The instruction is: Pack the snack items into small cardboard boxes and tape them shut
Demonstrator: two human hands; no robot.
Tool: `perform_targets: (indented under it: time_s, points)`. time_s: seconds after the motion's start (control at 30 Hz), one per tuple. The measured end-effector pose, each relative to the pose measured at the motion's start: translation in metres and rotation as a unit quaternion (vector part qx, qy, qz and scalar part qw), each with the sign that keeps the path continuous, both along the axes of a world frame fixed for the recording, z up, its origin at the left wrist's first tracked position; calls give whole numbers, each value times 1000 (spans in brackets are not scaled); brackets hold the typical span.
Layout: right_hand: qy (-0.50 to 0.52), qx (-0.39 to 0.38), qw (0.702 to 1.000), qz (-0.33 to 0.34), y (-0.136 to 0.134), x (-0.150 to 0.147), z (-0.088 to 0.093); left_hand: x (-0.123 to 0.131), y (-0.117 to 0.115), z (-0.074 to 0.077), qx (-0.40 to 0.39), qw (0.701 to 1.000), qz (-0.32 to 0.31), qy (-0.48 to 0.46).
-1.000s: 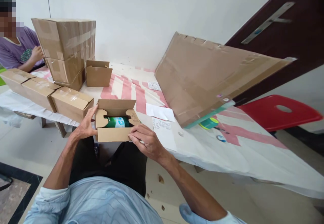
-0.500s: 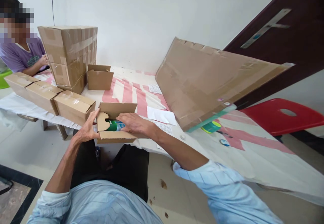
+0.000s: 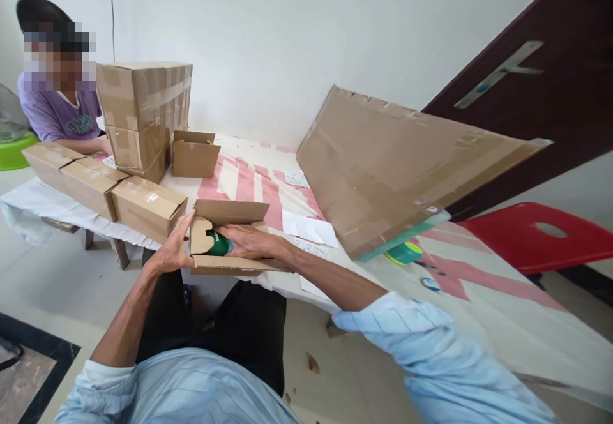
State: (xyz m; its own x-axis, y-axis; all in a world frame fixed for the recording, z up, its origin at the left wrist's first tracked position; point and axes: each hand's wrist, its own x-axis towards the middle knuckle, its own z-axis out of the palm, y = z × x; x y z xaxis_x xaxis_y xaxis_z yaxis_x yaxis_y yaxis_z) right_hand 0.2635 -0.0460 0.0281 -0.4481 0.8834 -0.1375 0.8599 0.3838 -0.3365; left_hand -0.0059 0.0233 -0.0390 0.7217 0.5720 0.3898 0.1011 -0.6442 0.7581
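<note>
An open cardboard box (image 3: 232,210) with raised flaps rests at the table's front edge. My left hand (image 3: 175,244) holds its left end, fingers at the far corner and thumb at the near one. Inside the box lies a green package (image 3: 219,243) with some blue on it, type unclear, partly under a notched end flap (image 3: 200,239). My right hand (image 3: 249,241) reaches in from the right, its fingers closed over the package and the fingertips partly hidden.
Taped boxes stand in a row (image 3: 148,200) at left and a stack (image 3: 143,111) behind. Another open box (image 3: 195,158) sits beside the stack. A large cardboard sheet (image 3: 383,168) leans at right, near paper (image 3: 309,228), a tape roll (image 3: 405,253) and a red chair (image 3: 517,239). A person (image 3: 67,114) sits left.
My right hand has moved deeper into the box and covers more of the green package. My left hand keeps its hold. The view has shifted slightly, and the person at left has lowered their arm.
</note>
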Motion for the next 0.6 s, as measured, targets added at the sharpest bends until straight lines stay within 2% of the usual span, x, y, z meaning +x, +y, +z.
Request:
perform_targets:
  time_s: [0.17, 0.43, 0.6]
  points:
    - [20, 38, 996, -73, -19, 8, 22, 10, 4, 12, 14, 1000, 8, -13]
    - [79, 119, 986, -88, -39, 27, 54, 28, 11, 57, 39, 998, -27, -46]
    - [132, 156, 973, -103, -51, 32, 59, 26, 14, 61, -11, 996, -62, -56]
